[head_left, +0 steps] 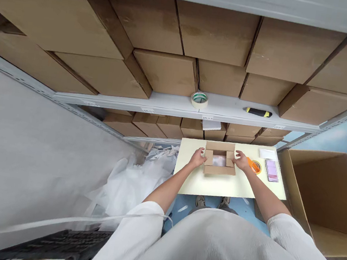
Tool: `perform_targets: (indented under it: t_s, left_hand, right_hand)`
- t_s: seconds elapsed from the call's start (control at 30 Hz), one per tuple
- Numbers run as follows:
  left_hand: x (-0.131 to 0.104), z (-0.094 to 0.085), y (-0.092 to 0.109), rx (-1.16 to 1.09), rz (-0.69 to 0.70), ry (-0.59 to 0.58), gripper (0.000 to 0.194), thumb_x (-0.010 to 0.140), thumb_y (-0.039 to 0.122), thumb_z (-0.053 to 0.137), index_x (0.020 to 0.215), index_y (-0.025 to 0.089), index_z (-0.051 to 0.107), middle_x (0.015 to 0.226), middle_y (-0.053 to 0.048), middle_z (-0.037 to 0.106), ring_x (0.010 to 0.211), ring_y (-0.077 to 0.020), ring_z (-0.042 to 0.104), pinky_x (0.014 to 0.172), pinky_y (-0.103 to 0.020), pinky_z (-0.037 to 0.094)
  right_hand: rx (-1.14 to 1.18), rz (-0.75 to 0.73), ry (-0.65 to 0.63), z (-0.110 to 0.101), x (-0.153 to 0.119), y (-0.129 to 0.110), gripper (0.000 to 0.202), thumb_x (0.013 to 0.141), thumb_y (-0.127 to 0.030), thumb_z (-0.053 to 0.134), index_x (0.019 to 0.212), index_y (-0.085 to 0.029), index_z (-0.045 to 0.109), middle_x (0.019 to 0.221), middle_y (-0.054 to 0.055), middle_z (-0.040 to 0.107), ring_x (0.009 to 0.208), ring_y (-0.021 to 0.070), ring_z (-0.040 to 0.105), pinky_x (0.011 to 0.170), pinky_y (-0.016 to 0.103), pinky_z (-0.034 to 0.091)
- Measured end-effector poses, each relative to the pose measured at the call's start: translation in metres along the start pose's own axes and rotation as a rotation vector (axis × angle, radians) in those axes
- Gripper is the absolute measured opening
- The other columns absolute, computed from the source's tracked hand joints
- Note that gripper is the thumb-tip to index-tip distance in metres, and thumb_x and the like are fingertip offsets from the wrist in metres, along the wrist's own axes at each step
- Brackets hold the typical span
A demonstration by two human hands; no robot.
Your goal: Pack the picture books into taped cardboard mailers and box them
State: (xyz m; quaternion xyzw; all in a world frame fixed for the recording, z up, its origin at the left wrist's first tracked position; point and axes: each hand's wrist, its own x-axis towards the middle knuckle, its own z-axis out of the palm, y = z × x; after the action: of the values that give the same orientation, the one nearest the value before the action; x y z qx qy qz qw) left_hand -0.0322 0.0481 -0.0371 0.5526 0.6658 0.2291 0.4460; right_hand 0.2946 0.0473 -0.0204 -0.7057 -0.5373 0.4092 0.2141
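A small open cardboard box (218, 170) lies on the pale yellow tabletop (211, 185) in front of me, its long flaps spread to front and back. Something pale and shiny, perhaps wrapped in clear plastic (219, 160), shows inside. At the left short flap, my left hand (198, 157) is closed with its thumb on the cardboard. My right hand (241, 161) grips the right short flap in the same way. Just beyond the right hand is an orange tape dispenser (254, 165) with a tape roll.
A purple item (272, 170) and a white card (267, 154) lie at the table's right. A large open carton (298, 187) stands beside it. Shelves hold several boxes (165, 72), a tape roll (199, 100) and a utility knife (258, 112). White plastic wrap (135, 185) is piled left.
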Motion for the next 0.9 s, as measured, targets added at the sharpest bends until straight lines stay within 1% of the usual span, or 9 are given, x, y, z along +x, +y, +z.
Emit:
perform_targets:
  t_s: [0.13,0.23,0.37,0.5,0.6,0.7,0.77,0.83,0.9]
  left_hand:
    - [0.002,0.002,-0.007,-0.101,0.037,-0.031,0.066,0.080,0.016,0.080,0.142,0.023,0.060,0.131,-0.008,0.063,0.079,-0.0124,0.068,0.087,-0.032,0.058]
    - [0.004,0.000,-0.011,-0.181,0.044,-0.074,0.069,0.078,0.012,0.078,0.144,0.022,0.059,0.128,-0.007,0.064,0.077,-0.0108,0.066,0.080,-0.030,0.059]
    - [0.006,-0.002,-0.015,-0.265,0.066,-0.111,0.072,0.073,0.008,0.078,0.141,0.022,0.059,0.122,-0.006,0.065,0.073,-0.0091,0.066,0.076,-0.027,0.058]
    - [0.005,-0.005,-0.022,-0.267,0.151,-0.108,0.070,0.076,0.008,0.073,0.142,0.024,0.059,0.125,-0.006,0.065,0.076,-0.0094,0.067,0.081,-0.029,0.060]
    - [-0.001,-0.013,-0.029,-0.223,0.231,-0.176,0.075,0.079,0.010,0.068,0.150,0.026,0.053,0.139,-0.011,0.060,0.090,-0.0134,0.071,0.089,-0.032,0.061]
    - [-0.012,-0.026,-0.035,-0.091,0.307,-0.303,0.088,0.077,0.014,0.072,0.160,0.026,0.046,0.157,-0.016,0.047,0.113,-0.0229,0.070,0.099,-0.039,0.060]
    - [-0.021,-0.033,-0.035,0.031,0.351,-0.363,0.103,0.072,0.020,0.083,0.166,0.027,0.041,0.163,-0.017,0.041,0.126,-0.0299,0.066,0.109,-0.045,0.057]
    - [-0.028,-0.037,-0.032,0.119,0.374,-0.384,0.118,0.068,0.029,0.092,0.170,0.027,0.034,0.165,-0.017,0.039,0.133,-0.0348,0.061,0.116,-0.049,0.052]
    - [-0.034,-0.038,-0.027,0.148,0.358,-0.385,0.121,0.070,0.040,0.094,0.172,0.026,0.030,0.166,-0.018,0.039,0.135,-0.0363,0.061,0.117,-0.049,0.051]
  right_hand:
    - [0.100,-0.027,-0.067,0.000,0.004,0.001,0.077,0.077,-0.024,0.072,0.152,-0.030,0.056,0.137,0.010,0.063,0.080,0.0146,0.071,0.084,0.035,0.064]
    - [0.133,-0.069,-0.083,0.001,0.004,-0.003,0.076,0.073,-0.021,0.068,0.147,-0.031,0.058,0.138,0.010,0.062,0.077,0.0143,0.069,0.079,0.034,0.063]
    - [0.144,-0.108,-0.057,0.001,0.001,-0.009,0.057,0.071,-0.022,0.065,0.127,-0.028,0.062,0.133,0.008,0.065,0.080,0.0164,0.067,0.076,0.034,0.062]
    - [0.124,-0.147,-0.097,-0.005,-0.002,-0.008,0.035,0.075,-0.026,0.061,0.110,-0.026,0.066,0.127,0.007,0.069,0.091,0.0199,0.068,0.082,0.036,0.061]
    - [0.129,-0.124,-0.131,-0.012,-0.003,-0.006,0.032,0.080,-0.029,0.058,0.107,-0.025,0.073,0.138,0.009,0.068,0.104,0.0227,0.069,0.090,0.039,0.061]
    - [0.129,-0.075,-0.163,-0.018,-0.006,-0.004,0.038,0.082,-0.030,0.057,0.114,-0.026,0.078,0.149,0.009,0.064,0.117,0.0253,0.068,0.095,0.041,0.060]
    - [0.147,-0.056,-0.197,-0.020,-0.008,-0.004,0.042,0.083,-0.030,0.056,0.120,-0.028,0.078,0.149,0.007,0.066,0.120,0.0255,0.067,0.097,0.041,0.059]
    - [0.180,-0.043,-0.223,-0.022,-0.010,-0.005,0.043,0.087,-0.032,0.056,0.123,-0.028,0.078,0.144,0.007,0.070,0.119,0.0252,0.068,0.098,0.041,0.059]
    - [0.207,-0.027,-0.234,-0.023,-0.013,-0.006,0.041,0.092,-0.038,0.055,0.124,-0.028,0.078,0.139,0.007,0.073,0.117,0.0256,0.069,0.096,0.040,0.059]
